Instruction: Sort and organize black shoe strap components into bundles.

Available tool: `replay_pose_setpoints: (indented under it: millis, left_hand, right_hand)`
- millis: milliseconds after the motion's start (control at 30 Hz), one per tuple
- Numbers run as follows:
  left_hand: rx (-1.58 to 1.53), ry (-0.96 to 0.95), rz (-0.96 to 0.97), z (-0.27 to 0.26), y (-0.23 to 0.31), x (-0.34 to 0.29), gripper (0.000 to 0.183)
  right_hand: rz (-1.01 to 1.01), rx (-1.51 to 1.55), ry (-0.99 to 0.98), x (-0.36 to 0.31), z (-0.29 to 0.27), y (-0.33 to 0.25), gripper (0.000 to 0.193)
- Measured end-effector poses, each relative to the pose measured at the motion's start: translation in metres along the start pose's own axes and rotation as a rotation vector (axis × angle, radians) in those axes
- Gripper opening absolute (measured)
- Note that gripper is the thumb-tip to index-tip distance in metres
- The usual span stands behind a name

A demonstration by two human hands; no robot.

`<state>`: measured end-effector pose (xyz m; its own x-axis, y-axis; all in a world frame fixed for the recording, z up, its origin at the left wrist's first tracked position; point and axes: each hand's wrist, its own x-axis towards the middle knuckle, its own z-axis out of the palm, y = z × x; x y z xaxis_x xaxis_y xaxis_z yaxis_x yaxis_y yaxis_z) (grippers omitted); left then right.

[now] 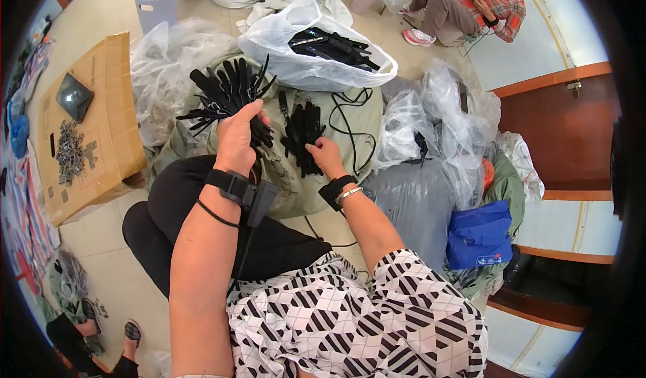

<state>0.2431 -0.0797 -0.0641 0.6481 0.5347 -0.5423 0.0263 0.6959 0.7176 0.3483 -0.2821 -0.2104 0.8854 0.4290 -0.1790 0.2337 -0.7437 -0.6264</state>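
Observation:
My left hand (235,139) is closed round a fanned bundle of black strips (232,89), narrow and strap-like, whose ends spread out above and below the fist. Lower and to the right, my right hand (326,157) has its thumb and fingertips pinched at the edge of a pile of similar black strips (303,132). That pile lies on a pale green sack (282,193) in front of my knees. What exactly the right fingertips grip is partly hidden by the hand.
Beyond the sack stands a white plastic bag (276,48) of black pieces. A black cord (363,132) loops beside the pile. On the left, a cardboard box (101,169) carries small metal parts (69,153). Clear bags and a blue bag (479,235) crowd the right; another person (464,8) sits far right.

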Motion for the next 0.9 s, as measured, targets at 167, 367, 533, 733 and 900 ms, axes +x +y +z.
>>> replay_pose_setpoints:
  millis: [167, 367, 533, 733, 900]
  left_hand:
    - [-0.009, -0.061, 0.006, 0.003, -0.004, 0.002, 0.016]
    - [-0.015, -0.036, -0.007, -0.005, -0.003, 0.001, 0.015]
    - [-0.031, -0.044, -0.038, 0.000, -0.002, -0.003, 0.014]
    - [0.003, -0.057, -0.043, -0.007, -0.003, 0.000, 0.014]
    - [0.006, -0.050, -0.037, -0.003, -0.003, -0.001, 0.015]
  right_hand:
    - [0.020, 0.163, 0.116, 0.009, -0.016, 0.029, 0.031]
    - [0.311, 0.841, -0.092, -0.006, -0.034, 0.001, 0.015]
    - [0.273, 0.816, 0.061, -0.001, -0.032, 0.020, 0.020]
    - [-0.445, -0.301, 0.415, -0.006, -0.042, 0.017, 0.029]
    - [-0.255, 0.174, 0.383, -0.005, -0.059, 0.011, 0.025]
